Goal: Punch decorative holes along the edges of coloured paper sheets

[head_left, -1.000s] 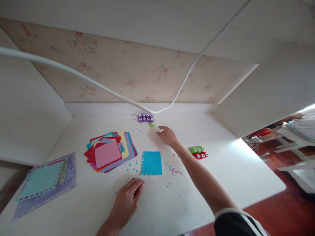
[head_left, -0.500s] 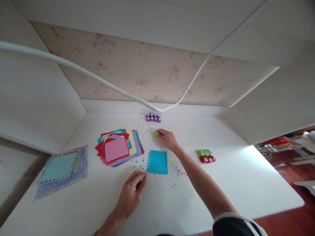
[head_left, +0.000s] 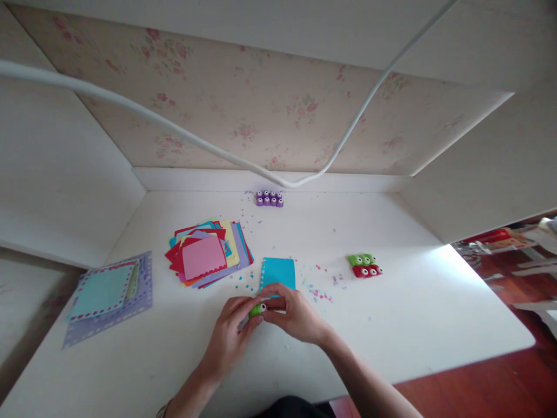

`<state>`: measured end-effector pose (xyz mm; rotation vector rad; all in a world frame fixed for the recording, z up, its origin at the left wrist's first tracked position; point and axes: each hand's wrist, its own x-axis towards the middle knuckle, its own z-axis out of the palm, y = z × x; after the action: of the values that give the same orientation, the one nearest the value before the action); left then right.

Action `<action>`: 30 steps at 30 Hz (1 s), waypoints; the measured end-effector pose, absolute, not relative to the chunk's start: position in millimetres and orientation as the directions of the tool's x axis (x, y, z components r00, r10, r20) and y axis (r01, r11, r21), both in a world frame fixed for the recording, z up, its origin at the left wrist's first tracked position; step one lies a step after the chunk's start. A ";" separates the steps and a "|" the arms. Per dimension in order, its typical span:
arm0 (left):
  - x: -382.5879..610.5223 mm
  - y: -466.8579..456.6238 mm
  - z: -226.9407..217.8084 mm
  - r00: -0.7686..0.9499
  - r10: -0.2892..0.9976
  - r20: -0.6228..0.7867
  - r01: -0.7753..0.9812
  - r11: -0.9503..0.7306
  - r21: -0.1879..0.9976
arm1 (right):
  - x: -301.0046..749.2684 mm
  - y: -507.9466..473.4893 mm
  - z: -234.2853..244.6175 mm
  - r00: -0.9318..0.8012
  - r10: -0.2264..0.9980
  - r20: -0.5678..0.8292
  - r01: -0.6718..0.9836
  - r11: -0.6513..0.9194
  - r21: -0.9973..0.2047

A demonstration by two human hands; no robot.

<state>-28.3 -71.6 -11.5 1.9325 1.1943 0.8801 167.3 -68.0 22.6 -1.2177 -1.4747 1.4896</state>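
A small green paper punch with a white, dark-centred top is between my two hands, just over the near edge of the blue paper square. My left hand pinches it between thumb and fingers from the left. From the right, the fingertips of my right hand close on its white end. Punched holes run down the left edge of the blue square, and my right fingers cover its lower part.
A fanned pile of coloured paper lies to the left, with hole-edged sheets farther left. Purple punches stand at the back; green and red punches sit on the right. Paper bits are scattered about. A white cable hangs in front.
My right hand has come back from beyond the blue square, bringing the green punch to my left hand. The left hand's fingers now close on the punch too.
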 end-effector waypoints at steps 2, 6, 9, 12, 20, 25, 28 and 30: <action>-33.3 -68.6 -13.8 0.364 0.898 0.247 0.506 -0.414 0.757 | 175.3 -69.0 18.3 -0.120 0.987 -0.111 0.371 -0.059 -0.927; -41.9 -59.9 -13.6 0.362 0.879 0.311 0.567 -0.473 0.675 | 189.2 -69.1 7.0 0.182 0.982 0.057 0.790 -0.112 -0.603; -45.8 -55.6 -11.3 0.407 0.858 0.312 0.582 -0.507 0.636 | 190.7 -69.6 -1.8 0.150 0.987 0.059 0.867 -0.103 -0.487; -51.6 -53.5 -10.2 0.409 0.859 0.307 0.615 -0.508 0.603 | 190.3 -69.9 -6.9 0.113 0.993 0.041 0.853 -0.076 -0.516; -68.9 -49.2 -19.3 0.384 0.857 0.344 0.617 -0.515 0.594 | 196.6 -63.2 4.7 0.224 0.950 -0.217 0.726 -0.311 -0.613; -55.9 -49.4 -23.3 0.379 0.885 0.270 0.545 -0.450 0.708 | 201.6 -63.0 10.1 0.142 0.981 -0.130 0.721 -0.192 -0.666; -45.6 -48.0 -21.8 0.428 0.859 0.280 0.538 -0.492 0.684 | 205.8 -67.3 7.8 0.153 0.977 -0.147 0.605 -0.211 -0.767; -41.3 -46.1 -19.8 0.481 0.817 0.319 0.565 -0.567 0.599 | 207.7 -69.7 4.7 0.175 0.954 -0.243 0.487 -0.299 -0.820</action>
<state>-41.3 -46.1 -19.8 2.3162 1.1503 0.8239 207.7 -69.7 4.7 -1.8735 -1.3558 1.0335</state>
